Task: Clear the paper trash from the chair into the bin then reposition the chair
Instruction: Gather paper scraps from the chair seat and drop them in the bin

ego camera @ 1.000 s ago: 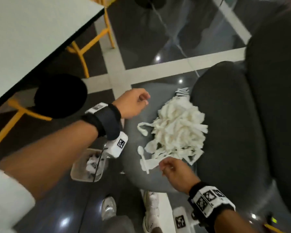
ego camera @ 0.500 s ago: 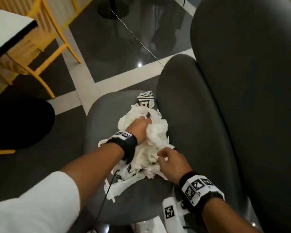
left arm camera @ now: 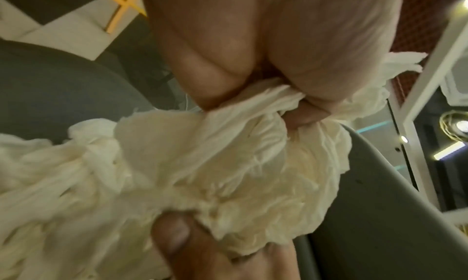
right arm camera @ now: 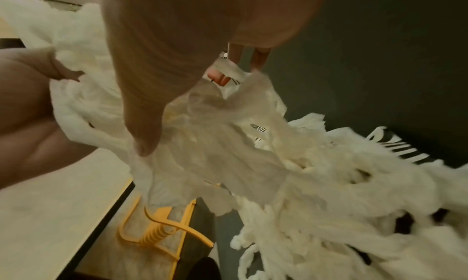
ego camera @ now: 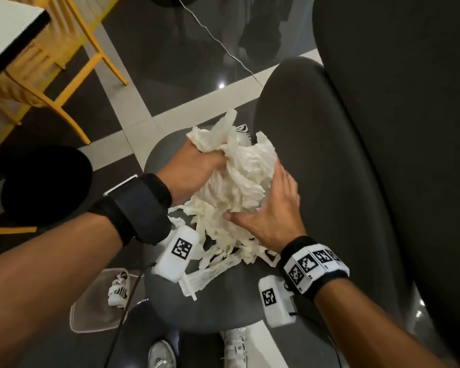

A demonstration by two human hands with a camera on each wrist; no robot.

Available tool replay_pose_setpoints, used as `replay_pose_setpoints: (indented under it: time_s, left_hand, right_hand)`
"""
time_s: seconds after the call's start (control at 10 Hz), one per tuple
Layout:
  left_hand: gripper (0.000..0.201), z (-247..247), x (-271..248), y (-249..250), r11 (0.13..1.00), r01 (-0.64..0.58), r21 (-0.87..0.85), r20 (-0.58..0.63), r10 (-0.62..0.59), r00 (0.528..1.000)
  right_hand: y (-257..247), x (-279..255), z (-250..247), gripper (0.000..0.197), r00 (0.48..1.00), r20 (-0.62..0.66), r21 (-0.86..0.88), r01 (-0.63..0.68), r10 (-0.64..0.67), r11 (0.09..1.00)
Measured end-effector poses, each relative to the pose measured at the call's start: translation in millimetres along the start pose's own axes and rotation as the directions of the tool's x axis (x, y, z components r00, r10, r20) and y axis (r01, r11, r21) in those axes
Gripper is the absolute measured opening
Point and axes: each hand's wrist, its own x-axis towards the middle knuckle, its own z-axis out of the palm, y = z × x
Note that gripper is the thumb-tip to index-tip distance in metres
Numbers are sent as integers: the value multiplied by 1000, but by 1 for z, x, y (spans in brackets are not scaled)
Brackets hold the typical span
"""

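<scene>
Paper: heap of crumpled white tissue-paper strips (ego camera: 239,192) on the seat of the dark grey upholstered chair (ego camera: 329,181), gathered between both hands; loose strips trail toward 6 o'clock.
Left hand (ego camera: 194,166): at 9 o'clock of the heap, fingers curled and clamped on a bunch of paper.
Right hand (ego camera: 274,208): at 4 o'clock of the heap, fingers spread apart and pressed flat against it, thumb (ego camera: 239,217) along its lower edge.
Bin: translucent square plastic bin (ego camera: 91,314) on the floor at 7 o'clock of the seat, holding some paper scraps.
Surroundings: yellow wooden chair (ego camera: 72,49) at 10 o'clock.
</scene>
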Motion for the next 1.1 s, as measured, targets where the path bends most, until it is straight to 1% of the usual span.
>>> replay_pose_setpoints:
  time_s: [0.1, 0.2, 0.3, 0.4, 0.5, 0.6, 0.7, 0.8, 0.9, 1.0, 1.1]
  left_hand:
    - [40, -7, -18, -22, 991, 52, -123, -53, -59, 997]
    - [39, -18, -42, -44, 995, 76, -67, -145, -85, 986]
    - [29, -29, -65, -77, 959, 177, -222, -153, -214, 965]
    - [28, -40, -92, -102, 855, 255, -453, -102, -333, 937]
    - [26, -74, -123, -137, 836, 189, -514, -270, -368, 890]
    - [37, -116, -164, -178, 777, 205, -596, -260, -428, 865]
    - [34, -149, -205, -216, 682, 249, -688, -178, -490, 853]
    - [45, -181, -239, -238, 727, 254, -639, -290, -532, 796]
    - [43, -221, -278, -265, 770, 477, -423, -488, -638, 596]
    - [36, -255, -308, -318, 822, 469, -322, -616, -559, 556]
    - [15, -272, -334, -360, 861, 458, -222, -625, -486, 611]
  right_hand:
    - [-11, 6, 15, 94, 992, 117, 274, 21, -55, 961]
    - [-25, 6, 35, 42, 985, 30, 317, 151, -169, 936]
    - [-49, 0, 62, 42, 969, -8, 340, 236, -248, 910]
    - [-70, -13, 104, 52, 953, 119, 360, 219, -277, 907]
    - [-73, -33, 149, 63, 873, 264, 102, 398, -411, 912]
    - [-66, -45, 194, 98, 799, 443, 26, 441, -406, 897]
    - [-64, -52, 246, 109, 661, 644, 15, 492, -385, 870]
    - [-59, -64, 309, 48, 587, 732, 12, 496, -345, 868]
    - [-56, -79, 377, 13, 658, 730, -66, 333, -182, 940]
    - [-47, -91, 431, 29, 694, 713, -360, 245, 96, 900]
    - [-42, -98, 464, 37, 667, 693, -447, 103, 272, 888]
